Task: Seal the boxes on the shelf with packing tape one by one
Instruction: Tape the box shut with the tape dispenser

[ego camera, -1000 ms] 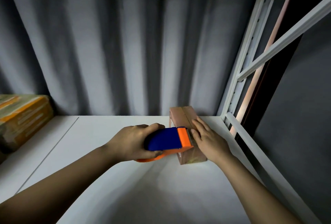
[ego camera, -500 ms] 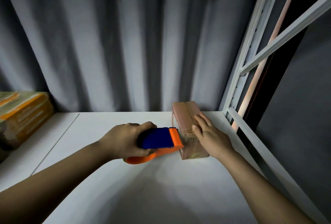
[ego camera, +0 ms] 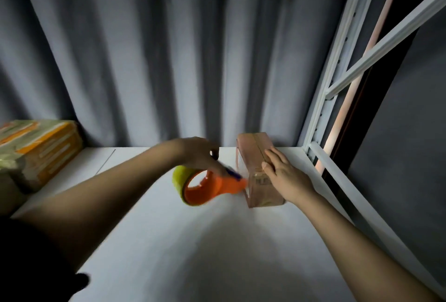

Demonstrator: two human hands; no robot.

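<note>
A small brown cardboard box (ego camera: 251, 154) stands on the white shelf (ego camera: 193, 241), near its back right corner. My right hand (ego camera: 284, 173) lies flat on the box's top, fingers straight. My left hand (ego camera: 200, 154) grips the blue handle of an orange tape dispenser (ego camera: 210, 188), which is tilted so its yellowish tape roll faces left and its nose touches the box's left side. A strip of clear tape shows along that side. The dispenser is motion-blurred.
A larger taped box (ego camera: 36, 149) with orange markings sits at the shelf's far left. Grey pleated curtain hangs behind. The white metal shelf upright and brace (ego camera: 337, 79) run along the right edge, close to the small box.
My left hand has rolled over with the dispenser, turning it from flat with the blue top up to tilted with the roll showing. My right hand has stayed on the box.
</note>
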